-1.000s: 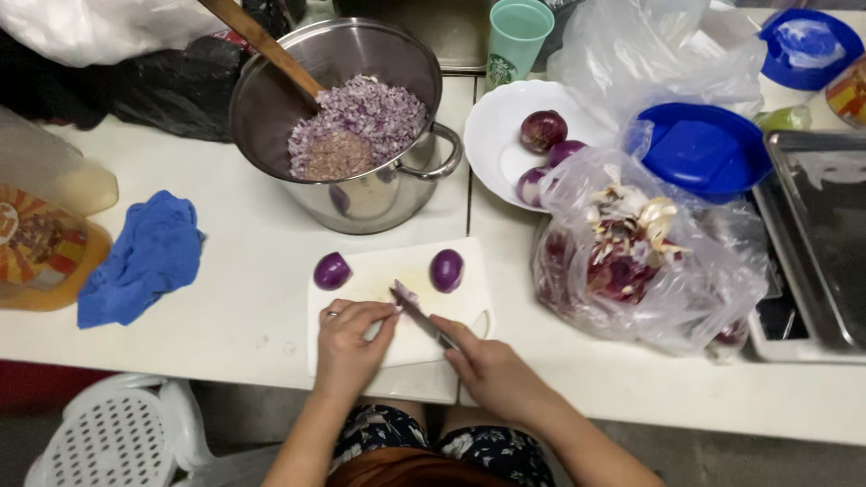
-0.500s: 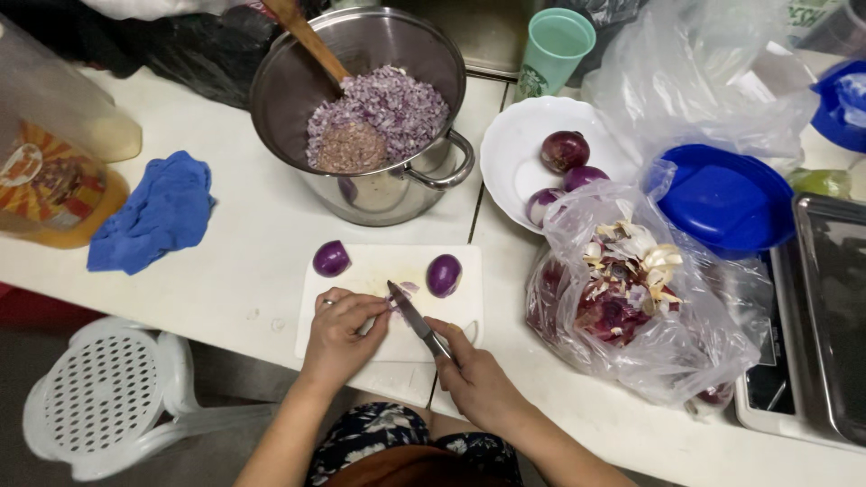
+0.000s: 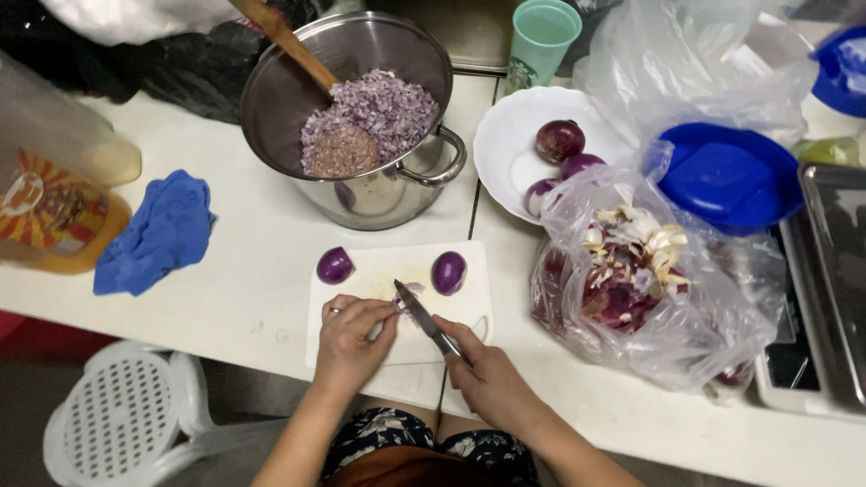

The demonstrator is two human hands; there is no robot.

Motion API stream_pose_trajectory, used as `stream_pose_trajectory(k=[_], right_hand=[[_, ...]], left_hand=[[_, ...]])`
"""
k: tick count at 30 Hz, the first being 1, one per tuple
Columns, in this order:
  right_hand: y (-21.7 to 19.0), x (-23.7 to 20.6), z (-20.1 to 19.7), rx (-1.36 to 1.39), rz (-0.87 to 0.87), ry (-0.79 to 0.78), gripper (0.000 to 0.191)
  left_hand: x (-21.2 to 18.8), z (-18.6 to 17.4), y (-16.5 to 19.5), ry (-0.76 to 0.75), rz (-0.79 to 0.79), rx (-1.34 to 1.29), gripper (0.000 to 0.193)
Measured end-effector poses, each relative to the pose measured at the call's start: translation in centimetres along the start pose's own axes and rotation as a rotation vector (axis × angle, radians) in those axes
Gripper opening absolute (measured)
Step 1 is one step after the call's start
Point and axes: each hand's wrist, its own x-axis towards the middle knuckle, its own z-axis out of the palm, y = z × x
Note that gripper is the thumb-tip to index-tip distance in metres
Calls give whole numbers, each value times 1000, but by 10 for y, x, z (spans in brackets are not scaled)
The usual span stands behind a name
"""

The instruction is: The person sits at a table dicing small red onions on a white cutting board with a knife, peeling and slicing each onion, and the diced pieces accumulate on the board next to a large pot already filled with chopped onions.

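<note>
Since the last frame, little moved: knife (image 3: pixel 422 316) still angled over the onion bits (image 3: pixel 408 294) mid-board (image 3: pixel 397 347). Right hand (image 3: pixel 487 374) closed round the handle; left hand (image 3: pixel 350 338) curled, fingertips pinning the bits. Two onion halves (image 3: pixel 448 271) at the board's far edge. Behind, pot (image 3: pixel 361 117) of chopped onion.

Onion piece (image 3: pixel 408 296) mostly hidden beneath left hand (image 3: pixel 347 338); metal tray (image 3: pixel 834 289) and orange bottle (image 3: pixel 50 212) cropped by frame edges (contents indistinct).
</note>
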Motion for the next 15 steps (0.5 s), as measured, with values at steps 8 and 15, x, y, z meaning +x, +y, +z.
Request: stream_pose_trajectory(k=[8,15], right_hand=[[4,-5,14,-243,-311,212,58],[-10,-30,31,-544,-218,349,61]], left_hand=[[3,2,-2,-1,28,-40,12],[6,5,-2,21,48,-118,10]])
